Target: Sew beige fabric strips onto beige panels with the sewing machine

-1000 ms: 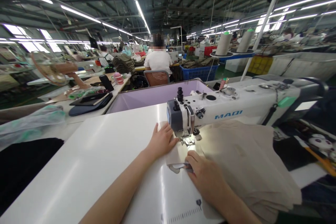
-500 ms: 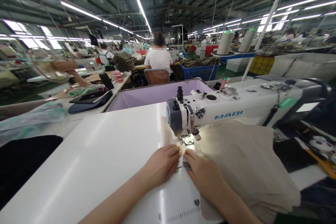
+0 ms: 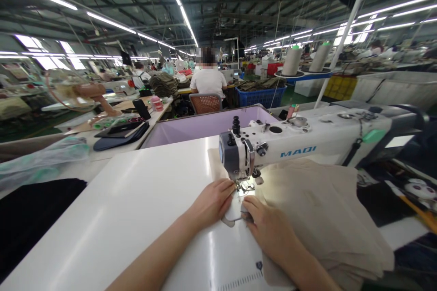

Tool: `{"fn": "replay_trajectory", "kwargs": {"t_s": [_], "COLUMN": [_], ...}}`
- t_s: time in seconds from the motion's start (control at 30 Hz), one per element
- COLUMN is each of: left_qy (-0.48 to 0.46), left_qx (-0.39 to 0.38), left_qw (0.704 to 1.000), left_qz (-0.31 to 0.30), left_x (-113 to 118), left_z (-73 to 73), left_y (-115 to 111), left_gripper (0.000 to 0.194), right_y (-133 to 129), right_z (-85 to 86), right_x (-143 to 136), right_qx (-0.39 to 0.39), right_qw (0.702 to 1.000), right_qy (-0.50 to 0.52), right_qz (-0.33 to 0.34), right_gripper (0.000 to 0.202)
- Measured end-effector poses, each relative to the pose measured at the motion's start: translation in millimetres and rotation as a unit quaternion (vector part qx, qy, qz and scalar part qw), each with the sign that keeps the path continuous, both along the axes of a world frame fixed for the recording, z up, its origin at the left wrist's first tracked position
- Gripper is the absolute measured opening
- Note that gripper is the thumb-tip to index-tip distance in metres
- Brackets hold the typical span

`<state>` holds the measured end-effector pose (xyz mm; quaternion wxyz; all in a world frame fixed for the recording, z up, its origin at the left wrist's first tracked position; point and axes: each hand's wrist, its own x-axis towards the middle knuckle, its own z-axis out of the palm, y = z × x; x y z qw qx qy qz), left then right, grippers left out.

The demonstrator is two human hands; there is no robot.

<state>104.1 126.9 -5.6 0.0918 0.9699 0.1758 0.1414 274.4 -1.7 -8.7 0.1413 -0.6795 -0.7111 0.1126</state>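
Observation:
A white sewing machine (image 3: 293,134) stands before me, its lit presser foot (image 3: 247,186) low over the bed. My left hand (image 3: 213,201) is just left of the foot, fingers pressed together on the edge of a beige fabric piece (image 3: 215,163), part of which shows behind the machine head. My right hand (image 3: 269,223) is closer to me, right of the needle area, with its fingers curled. Something small and dark (image 3: 247,215) shows under those fingertips; its kind cannot be made out. A larger spread of beige fabric (image 3: 314,195) lies under the machine arm, beside my right forearm.
A purple-lined bin (image 3: 205,123) adjoins the table's (image 3: 150,191) far edge. Thread cones (image 3: 292,61) stand on a rack behind the machine. At left, a side table holds dark flat items (image 3: 123,132) and a small fan (image 3: 90,91). A seated person (image 3: 208,79) works ahead.
My hands have parted slightly: the left moved forward and left beside the presser foot, the right a little back to the right. The lit plate between them is now more exposed.

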Motion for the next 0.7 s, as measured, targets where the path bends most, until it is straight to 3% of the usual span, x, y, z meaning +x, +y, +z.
{"fn": "replay_trajectory", "kwargs": {"t_s": [0.17, 0.47, 0.7], "left_qy": [-0.006, 0.008, 0.021], "left_qx": [0.007, 0.024, 0.034], "left_qw": [1.000, 0.999, 0.997], "left_qz": [0.019, 0.021, 0.067], "left_x": [-3.3, -3.3, -2.6], "left_z": [-7.5, -6.3, -5.5], "left_y": [-1.4, -0.1, -1.2], "left_gripper": [0.036, 0.034, 0.037], "right_y": [-6.1, -5.0, -3.7], "right_z": [-0.8, -1.1, -2.8], "right_x": [-2.9, -3.1, -4.9], "right_qx": [0.000, 0.008, 0.018], "right_qw": [1.000, 1.000, 1.000], "right_qy": [0.000, 0.005, 0.012], "right_qz": [-0.009, -0.011, -0.019], "right_gripper": [0.021, 0.026, 0.023]}}
